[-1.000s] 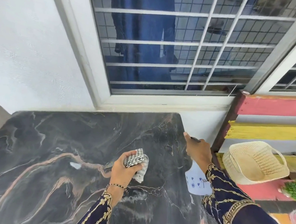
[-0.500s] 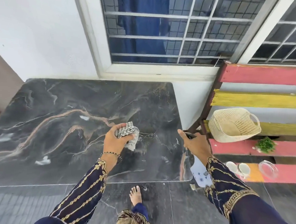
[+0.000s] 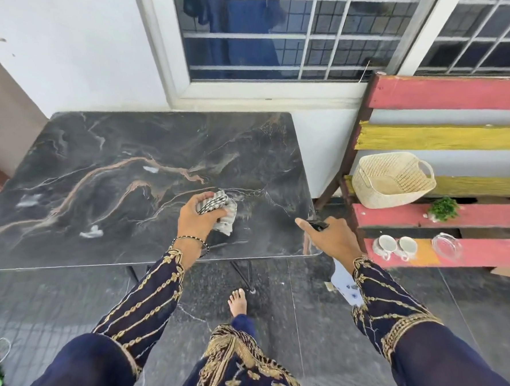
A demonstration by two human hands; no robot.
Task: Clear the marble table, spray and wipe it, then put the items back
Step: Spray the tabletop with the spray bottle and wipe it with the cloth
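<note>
The dark marble table (image 3: 115, 166) stands under the window with nothing on its top. My left hand (image 3: 197, 219) grips a crumpled grey checked cloth (image 3: 221, 210) just above the table's front right area. My right hand (image 3: 328, 242) is closed around a spray bottle (image 3: 345, 283) at the table's front right corner. The black nozzle shows at my fingers and the white body with blue print hangs below my wrist.
A striped wooden bench (image 3: 443, 216) stands to the right of the table. On it sit a woven basket (image 3: 393, 179), a small green plant (image 3: 443, 208), two white cups (image 3: 396, 246) and a clear glass dish (image 3: 446, 249). My bare foot (image 3: 237, 302) is on the dark floor.
The view has pulled back and tilted down, so the floor and my foot show. Both hands have drawn toward the table's front right edge, still holding cloth and bottle.
</note>
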